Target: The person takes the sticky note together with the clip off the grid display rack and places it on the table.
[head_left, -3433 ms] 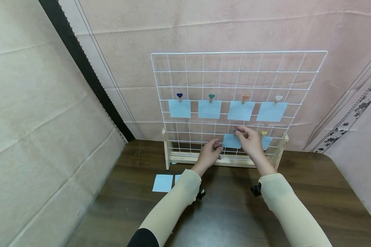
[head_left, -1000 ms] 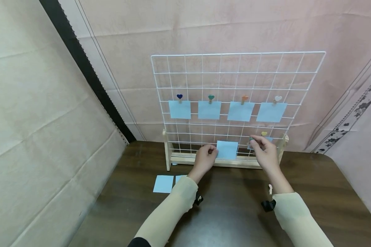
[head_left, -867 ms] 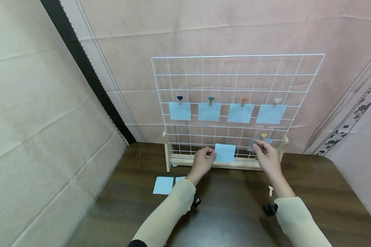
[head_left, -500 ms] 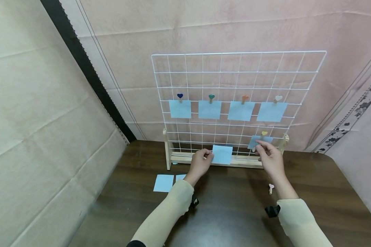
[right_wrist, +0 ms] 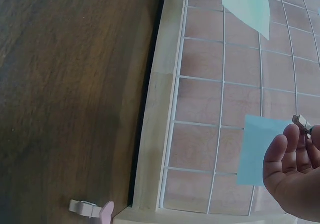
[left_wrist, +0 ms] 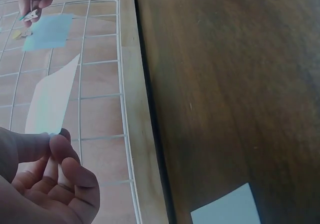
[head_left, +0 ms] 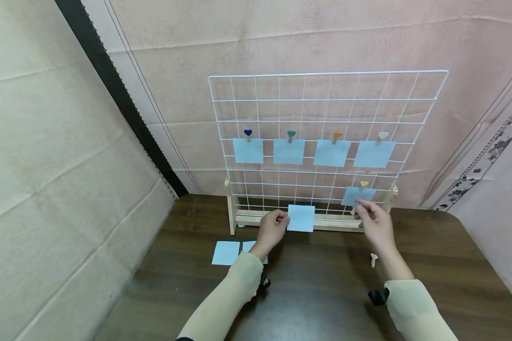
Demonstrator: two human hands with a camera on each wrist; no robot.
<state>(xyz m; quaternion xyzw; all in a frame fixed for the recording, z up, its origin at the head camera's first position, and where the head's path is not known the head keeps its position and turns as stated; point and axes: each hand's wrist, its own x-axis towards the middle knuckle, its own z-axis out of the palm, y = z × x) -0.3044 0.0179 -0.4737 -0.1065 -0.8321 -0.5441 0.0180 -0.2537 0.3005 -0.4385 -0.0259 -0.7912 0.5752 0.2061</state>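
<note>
My left hand [head_left: 272, 231] pinches a blue paper square [head_left: 300, 218] by its left edge, in front of the rack's wooden base. In the left wrist view the same paper [left_wrist: 52, 99] stands out from the thumb and fingertip. My right hand [head_left: 377, 225] holds a small wooden clip, seen in the right wrist view as a clip [right_wrist: 302, 124] between thumb and fingers. Just behind that hand a blue square [head_left: 353, 194] hangs under a yellow heart clip [head_left: 364, 183] on the white wire grid [head_left: 324, 180].
Four blue squares, one of them the leftmost [head_left: 248, 151], hang in a row under heart clips. Two blue squares, the left one [head_left: 225, 253] fully visible, lie on the table [head_left: 315, 293] near my left forearm. A pink heart clip [head_left: 373, 260] lies beside my right wrist.
My left hand has moved left and down from the grid with the paper. My right hand has moved right and slightly down with its clip, uncovering more of the yellow-clipped square.
</note>
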